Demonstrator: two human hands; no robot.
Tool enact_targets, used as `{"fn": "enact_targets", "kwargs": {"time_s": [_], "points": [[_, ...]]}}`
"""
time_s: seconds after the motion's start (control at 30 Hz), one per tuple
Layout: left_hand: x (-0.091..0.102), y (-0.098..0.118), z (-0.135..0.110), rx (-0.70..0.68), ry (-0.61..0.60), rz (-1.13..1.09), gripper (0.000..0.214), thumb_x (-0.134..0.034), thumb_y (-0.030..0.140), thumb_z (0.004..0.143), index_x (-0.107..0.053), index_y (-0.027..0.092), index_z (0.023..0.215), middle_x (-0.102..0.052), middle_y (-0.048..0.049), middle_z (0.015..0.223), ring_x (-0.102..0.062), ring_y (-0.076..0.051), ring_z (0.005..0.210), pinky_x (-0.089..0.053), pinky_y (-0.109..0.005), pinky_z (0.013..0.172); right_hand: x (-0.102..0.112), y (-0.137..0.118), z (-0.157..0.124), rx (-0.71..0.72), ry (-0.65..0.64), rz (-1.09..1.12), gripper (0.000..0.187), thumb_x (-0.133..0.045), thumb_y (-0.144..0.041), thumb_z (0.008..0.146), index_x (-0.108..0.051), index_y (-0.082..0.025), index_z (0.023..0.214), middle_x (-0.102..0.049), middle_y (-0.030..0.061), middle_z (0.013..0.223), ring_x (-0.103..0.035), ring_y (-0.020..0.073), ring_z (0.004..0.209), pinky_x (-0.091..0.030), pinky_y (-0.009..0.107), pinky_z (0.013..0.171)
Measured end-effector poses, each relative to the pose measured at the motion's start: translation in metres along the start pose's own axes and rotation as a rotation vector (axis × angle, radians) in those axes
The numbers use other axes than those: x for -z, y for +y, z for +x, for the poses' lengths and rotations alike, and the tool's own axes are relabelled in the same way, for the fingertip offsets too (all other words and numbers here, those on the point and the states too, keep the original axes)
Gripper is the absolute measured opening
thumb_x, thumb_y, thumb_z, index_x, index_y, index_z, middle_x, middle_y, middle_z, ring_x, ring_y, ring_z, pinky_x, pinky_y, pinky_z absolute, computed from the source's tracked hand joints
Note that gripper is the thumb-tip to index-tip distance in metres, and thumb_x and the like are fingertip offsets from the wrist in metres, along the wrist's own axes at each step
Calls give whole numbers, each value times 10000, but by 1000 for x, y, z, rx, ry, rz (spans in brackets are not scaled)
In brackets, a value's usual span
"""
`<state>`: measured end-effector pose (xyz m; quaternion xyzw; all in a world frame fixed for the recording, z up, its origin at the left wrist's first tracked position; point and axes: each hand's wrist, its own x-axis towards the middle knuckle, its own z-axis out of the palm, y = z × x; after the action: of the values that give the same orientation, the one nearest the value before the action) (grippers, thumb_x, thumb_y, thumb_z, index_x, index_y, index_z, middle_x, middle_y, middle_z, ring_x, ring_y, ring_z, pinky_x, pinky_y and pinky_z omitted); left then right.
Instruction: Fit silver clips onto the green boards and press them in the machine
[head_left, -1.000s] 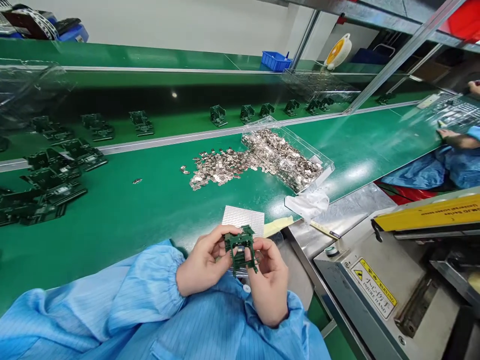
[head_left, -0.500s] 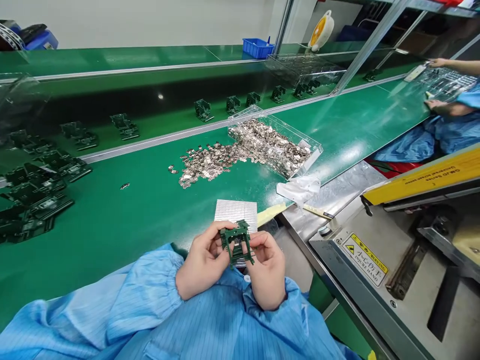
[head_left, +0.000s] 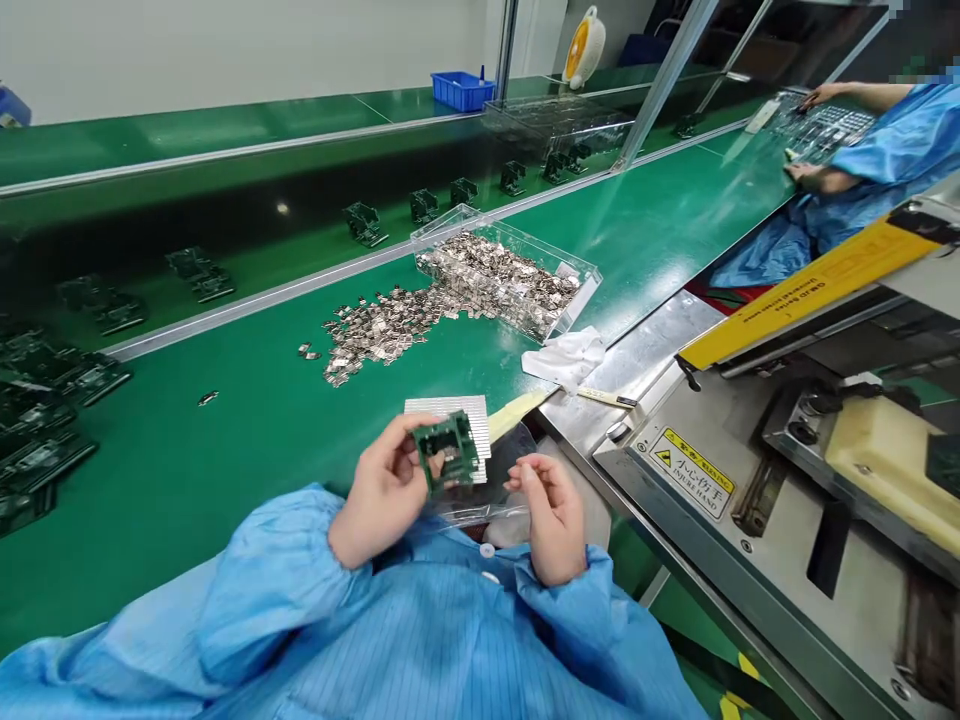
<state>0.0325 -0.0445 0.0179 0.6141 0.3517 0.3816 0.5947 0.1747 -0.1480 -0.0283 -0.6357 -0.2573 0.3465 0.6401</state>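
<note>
My left hand (head_left: pixel 382 490) grips a small green circuit board (head_left: pixel 448 452) by its left edge, holding it up over the table's near edge. My right hand (head_left: pixel 551 510) is just to the right of the board, apart from it, with its fingers loosely curled and nothing in them that I can see. Under the board lie a white ribbed sheet (head_left: pixel 480 420) and a clear plastic tray (head_left: pixel 480 505). Both arms wear blue sleeves.
A clear box (head_left: pixel 577 275) of small metal shields spills a pile (head_left: pixel 367 330) onto the green table (head_left: pixel 225 440). More green boards (head_left: pixel 45 400) lie at the left and along the conveyor. A metal press machine (head_left: pixel 787 470) stands at the right. Another person's hands (head_left: pixel 817 180) work at the far right.
My right hand has let go of the green board and drawn slightly right; my left hand alone holds it now, turned flatter. The view has swung to the right.
</note>
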Motion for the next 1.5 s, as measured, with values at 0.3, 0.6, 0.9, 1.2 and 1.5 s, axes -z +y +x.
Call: {"fn": "enact_targets", "kwargs": {"time_s": [0.3,0.6,0.9,1.2,1.5], "points": [[-6,-22,57,9,-188,-85,414,-733,325,714,-529,154,1031,-656,-35,867,-647,-141,793,-553,-238,718,-11,32,39,38,-260,-103,397,-599,-545,811,-650,-174,679,-599,11,592,-533,154,569,-437,260,544],[-5,-24,52,104,-178,-79,406,-693,246,734,-512,145,1083,-638,-29,870,-630,-114,754,-531,-211,682,-7,54,34,191,-204,-273,371,-480,-464,894,-631,-185,702,-584,19,680,-527,168,651,-422,282,625],[-4,-26,49,28,-168,-49,355,-659,235,786,-524,153,1103,-601,4,804,-592,-91,702,-501,-187,670,20,30,41,186,-326,-599,173,-684,-203,694,-667,-245,527,-620,8,490,-545,177,458,-364,268,473],[-5,-24,37,26,-174,-101,338,-602,244,854,-510,170,1171,-593,-17,825,-590,-114,724,-487,-203,648,16,-50,26,298,-271,-478,251,-574,-264,898,-669,-228,1128,-718,48,863,-673,183,707,-548,297,652],[-10,-26,24,-46,-243,-183,314,-524,198,906,-466,203,1215,-601,-90,1169,-620,-158,1036,-505,-236,847,-23,-48,26,397,-73,-202,54,-670,-215,805,-724,-219,814,-630,32,810,-603,179,779,-506,289,685]]}}
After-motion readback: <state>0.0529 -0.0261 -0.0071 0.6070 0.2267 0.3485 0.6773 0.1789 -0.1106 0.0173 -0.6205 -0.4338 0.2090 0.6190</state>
